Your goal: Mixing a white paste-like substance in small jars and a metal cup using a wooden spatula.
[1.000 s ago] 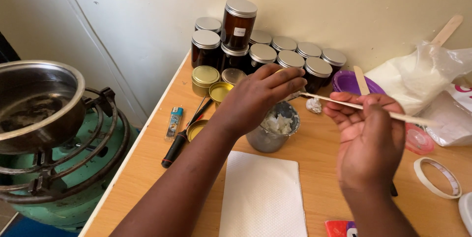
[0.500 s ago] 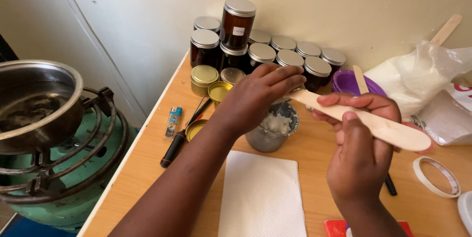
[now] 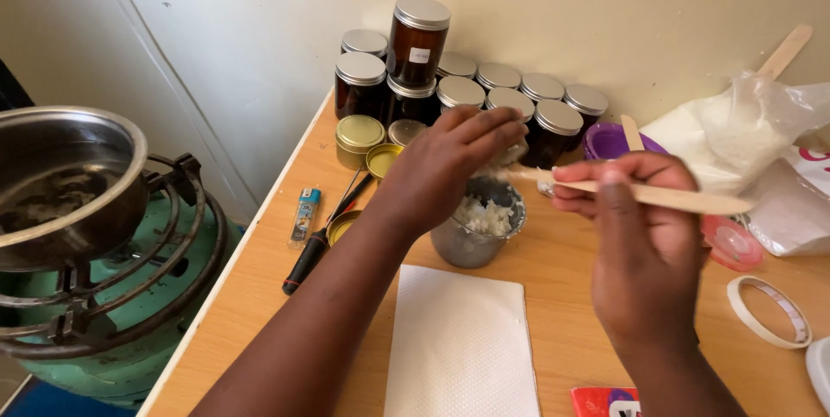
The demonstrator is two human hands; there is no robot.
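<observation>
My right hand (image 3: 644, 253) grips a flat wooden stick (image 3: 692, 201), held level with its tip pointing left over a small metal cup (image 3: 471, 240). The cup stands on the wooden table (image 3: 562, 270) and holds white flaky wax (image 3: 484, 214). My left hand (image 3: 445, 166) hovers over the cup with its fingertips pinched at the stick's tip, where white bits cling. Whether the fingers hold any wax I cannot tell.
Dark jars with silver lids (image 3: 484, 93) are stacked against the wall, small gold tins (image 3: 359, 136) beside them. A white paper towel (image 3: 458, 343), lighter (image 3: 304, 212), black-handled tool (image 3: 311, 253), tape roll (image 3: 769, 309), purple bowl (image 3: 605, 140) and bag of white flakes (image 3: 743, 132) lie around. A steel pot (image 3: 60, 179) sits on a gas burner at left.
The right hand has turned the stick from angled down-right to level and raised it slightly. The left fingers stay at its tip above the cup.
</observation>
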